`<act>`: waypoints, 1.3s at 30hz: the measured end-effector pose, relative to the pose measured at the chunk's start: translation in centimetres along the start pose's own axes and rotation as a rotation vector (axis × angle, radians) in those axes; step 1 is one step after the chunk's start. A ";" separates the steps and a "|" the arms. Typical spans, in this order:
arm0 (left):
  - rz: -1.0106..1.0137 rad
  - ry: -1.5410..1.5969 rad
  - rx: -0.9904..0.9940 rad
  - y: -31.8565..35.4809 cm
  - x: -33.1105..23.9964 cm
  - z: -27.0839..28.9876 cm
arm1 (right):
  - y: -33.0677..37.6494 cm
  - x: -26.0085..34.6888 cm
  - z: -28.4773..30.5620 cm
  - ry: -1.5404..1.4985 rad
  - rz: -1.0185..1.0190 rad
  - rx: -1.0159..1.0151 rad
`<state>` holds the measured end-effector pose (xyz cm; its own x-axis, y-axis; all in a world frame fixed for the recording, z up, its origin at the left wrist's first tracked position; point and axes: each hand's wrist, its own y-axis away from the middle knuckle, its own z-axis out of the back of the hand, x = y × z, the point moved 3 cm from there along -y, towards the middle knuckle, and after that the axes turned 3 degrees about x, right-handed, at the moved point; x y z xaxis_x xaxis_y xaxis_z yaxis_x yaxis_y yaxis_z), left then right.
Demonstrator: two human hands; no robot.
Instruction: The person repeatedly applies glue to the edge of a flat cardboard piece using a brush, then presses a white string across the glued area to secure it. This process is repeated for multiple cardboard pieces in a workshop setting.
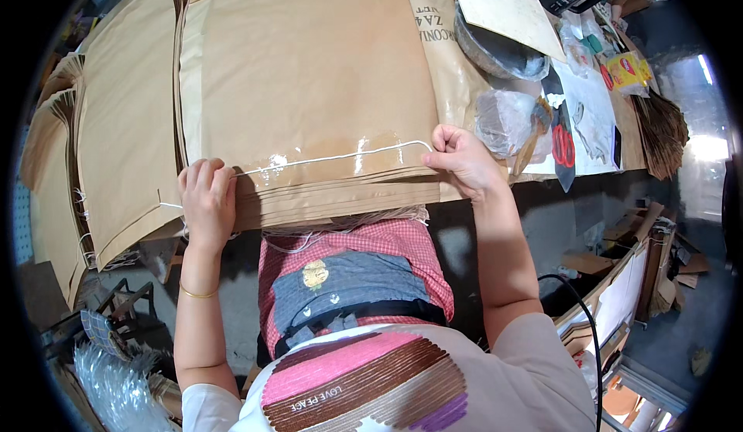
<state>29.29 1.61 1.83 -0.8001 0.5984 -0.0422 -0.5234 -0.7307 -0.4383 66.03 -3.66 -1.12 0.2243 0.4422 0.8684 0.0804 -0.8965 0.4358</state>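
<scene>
A thick stack of brown paper sheets [317, 68] lies on the table before me, its near edges slightly fanned. A wet, shiny band runs along the top sheet's near edge. Over that band stretches a white string [333, 158], nearly straight between my hands. My right hand [467, 163] is closed, pinching the string's right end at the stack's right corner. At the left corner my left hand [207, 204] is closed with curled fingers, and the string runs into it. A loose tail of string shows just left of that hand.
More brown paper piles [128, 107] stand at the left. To the right are a grey basin [495, 45] under a pale board [507, 3], a plastic-wrapped bundle [501, 122], a brush [534, 134], red-handled scissors [563, 146] and a yellow packet [628, 71]. A black cable [592, 324] hangs at lower right.
</scene>
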 end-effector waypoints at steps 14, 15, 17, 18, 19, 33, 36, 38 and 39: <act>0.155 0.547 0.136 1.5 0.8 -1.2 | 0.9 0.3 -1.6 0.224 0.118 -0.092; 0.151 0.556 0.134 1.4 0.7 -1.4 | 0.3 -0.8 -1.0 0.338 0.182 -0.118; 0.158 0.547 0.134 1.7 1.1 -1.1 | -0.8 -2.8 0.4 0.716 0.323 -0.311; 0.151 0.556 0.152 1.9 1.0 -1.1 | -0.3 -2.5 -0.5 0.873 0.438 -0.428; 0.143 0.555 0.165 1.9 1.1 -1.1 | 0.0 -1.9 -1.7 1.021 0.566 -0.543; 0.508 0.682 0.375 -0.5 4.2 -1.6 | -3.3 -0.3 -2.7 0.685 0.253 -0.324; 0.436 0.400 0.334 -0.8 3.2 -2.0 | -2.8 0.3 -4.5 1.203 0.448 -0.430; 0.399 0.243 0.412 -1.1 2.4 -1.9 | -2.8 -0.1 -5.0 1.288 0.542 -0.472; 0.425 0.177 0.477 -1.0 2.0 -2.0 | -2.6 -0.2 -5.1 1.329 0.591 -0.494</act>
<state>28.76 4.19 0.34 -0.9268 0.2408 -0.2882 -0.2773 -0.9563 0.0925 60.78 -1.28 -1.22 -0.9163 -0.0169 0.4001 -0.0855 -0.9678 -0.2366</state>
